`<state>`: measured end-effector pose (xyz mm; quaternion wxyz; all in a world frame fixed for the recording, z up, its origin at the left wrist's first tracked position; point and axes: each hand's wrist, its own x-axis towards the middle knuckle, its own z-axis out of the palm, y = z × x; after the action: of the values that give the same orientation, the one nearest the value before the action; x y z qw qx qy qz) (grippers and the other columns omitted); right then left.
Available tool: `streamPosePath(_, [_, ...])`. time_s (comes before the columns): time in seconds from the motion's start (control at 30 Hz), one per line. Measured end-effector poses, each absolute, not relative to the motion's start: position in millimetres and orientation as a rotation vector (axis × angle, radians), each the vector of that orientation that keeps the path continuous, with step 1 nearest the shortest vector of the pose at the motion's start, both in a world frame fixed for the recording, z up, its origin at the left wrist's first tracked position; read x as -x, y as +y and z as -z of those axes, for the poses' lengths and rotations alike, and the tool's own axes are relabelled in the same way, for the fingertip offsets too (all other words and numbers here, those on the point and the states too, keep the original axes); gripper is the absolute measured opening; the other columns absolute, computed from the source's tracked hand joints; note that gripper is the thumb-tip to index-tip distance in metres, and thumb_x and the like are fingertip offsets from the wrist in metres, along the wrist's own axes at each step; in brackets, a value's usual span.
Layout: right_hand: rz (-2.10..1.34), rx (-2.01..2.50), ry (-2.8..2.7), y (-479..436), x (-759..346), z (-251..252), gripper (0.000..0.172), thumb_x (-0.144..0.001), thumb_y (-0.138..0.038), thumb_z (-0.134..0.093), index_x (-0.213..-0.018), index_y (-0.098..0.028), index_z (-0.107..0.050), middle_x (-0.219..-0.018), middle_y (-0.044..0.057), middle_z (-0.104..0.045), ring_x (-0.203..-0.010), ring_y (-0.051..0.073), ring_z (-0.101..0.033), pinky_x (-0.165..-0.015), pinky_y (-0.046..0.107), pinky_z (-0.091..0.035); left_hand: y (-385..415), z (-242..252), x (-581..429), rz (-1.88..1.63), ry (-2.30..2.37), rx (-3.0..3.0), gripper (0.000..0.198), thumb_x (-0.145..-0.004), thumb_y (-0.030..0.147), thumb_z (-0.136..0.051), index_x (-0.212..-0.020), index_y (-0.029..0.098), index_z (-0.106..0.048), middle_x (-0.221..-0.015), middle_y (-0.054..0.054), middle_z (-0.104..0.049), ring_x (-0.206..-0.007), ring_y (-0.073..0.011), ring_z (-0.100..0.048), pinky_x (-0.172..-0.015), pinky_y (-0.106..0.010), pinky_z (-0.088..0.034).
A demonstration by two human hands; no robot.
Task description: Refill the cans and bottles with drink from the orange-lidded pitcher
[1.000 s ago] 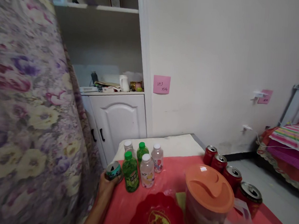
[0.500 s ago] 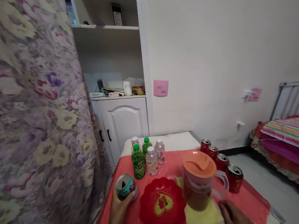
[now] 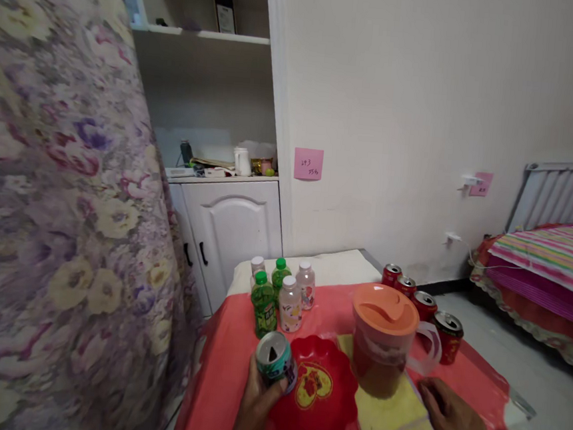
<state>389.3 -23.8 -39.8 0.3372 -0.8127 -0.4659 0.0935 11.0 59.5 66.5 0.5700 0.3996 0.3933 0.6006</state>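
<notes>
My left hand (image 3: pixel 259 400) is wrapped around a teal drinks can (image 3: pixel 276 361) with an opened top. It holds the can, slightly tilted, over the left rim of a scalloped red plate (image 3: pixel 334 406) with a yellow and red heart print. My right hand (image 3: pixel 454 417) lies at the right edge of a folded yellow cloth (image 3: pixel 391 428), loosely curved and with nothing visible in it. A clear pitcher (image 3: pixel 378 363) with an orange lid (image 3: pixel 386 309) and brownish liquid inside stands on the cloth, just beyond my right hand.
Behind the plate stand two green-capped bottles (image 3: pixel 264 310) and three white-capped clear bottles (image 3: pixel 290 309). Several red cans (image 3: pixel 447 339) line the table's right side. A red cloth (image 3: pixel 225 343) covers the table. A floral curtain (image 3: pixel 90 224) hangs at left; a bed (image 3: pixel 557 265) stands at right.
My left hand has carried the teal can to the right, from beside the plate to over its left rim. My right hand stays in nearly the same place.
</notes>
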Motion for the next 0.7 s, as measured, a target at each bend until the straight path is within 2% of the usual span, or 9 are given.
streamPosePath(0.1, [-0.307,2.062,-1.192,-26,-389,31,0.045,-0.082,-0.067,-0.047,-0.092,-0.032,-0.074,-0.098,0.0,-0.081,-0.092,0.031,-0.075,-0.076,0.037,-0.054,59,-69,-15,-1.392,0.898,-0.993,0.075,-0.05,0.038,-0.092,-0.118,0.023,-0.063,-0.114,-0.008,-0.074,-0.113,-0.0351,-0.066,-0.098,-0.041,-0.053])
streamPosePath(0.33, [-0.462,1.669,-1.037,-47,-376,10,0.039,-0.077,-0.06,-0.063,-0.087,-0.025,-0.075,-0.088,0.002,-0.08,-0.082,0.028,-0.075,-0.068,0.028,-0.058,61,-58,-16,-1.363,1.019,-1.36,0.067,-0.058,0.028,-0.084,-0.12,0.021,-0.056,-0.113,-0.008,-0.07,-0.107,-0.0296,-0.067,-0.093,-0.035,-0.053])
streamPosePath(0.47, [-0.461,1.582,-0.874,-53,-371,-2,0.041,-0.077,-0.056,-0.067,-0.102,-0.024,-0.072,-0.104,0.005,-0.079,-0.097,0.03,-0.073,-0.077,0.03,-0.06,63,-53,-19,-1.399,1.055,-1.402,0.065,-0.057,0.024,-0.08,-0.116,0.022,-0.054,-0.107,-0.006,-0.068,-0.101,-0.0282,-0.067,-0.089,-0.036,-0.054])
streamPosePath(0.57, [-0.471,1.503,-0.813,-48,-371,-15,0.052,-0.074,-0.059,-0.07,-0.112,-0.022,-0.068,-0.117,0.009,-0.075,-0.109,0.032,-0.07,-0.085,0.032,-0.059,63,-54,-19,-1.365,1.044,-1.359,0.072,-0.057,0.028,-0.082,-0.121,0.021,-0.05,-0.113,-0.009,-0.067,-0.106,-0.0303,-0.065,-0.093,-0.038,-0.052])
streamPosePath(0.7, [-0.451,1.43,-0.776,-32,-368,-32,0.06,-0.073,-0.062,-0.071,-0.116,-0.02,-0.064,-0.122,0.011,-0.072,-0.113,0.033,-0.067,-0.089,0.035,-0.059,62,-55,-18,-1.257,0.973,-1.268,0.079,-0.06,0.036,-0.084,-0.127,0.02,-0.047,-0.12,-0.012,-0.066,-0.114,-0.0325,-0.064,-0.097,-0.039,-0.051])
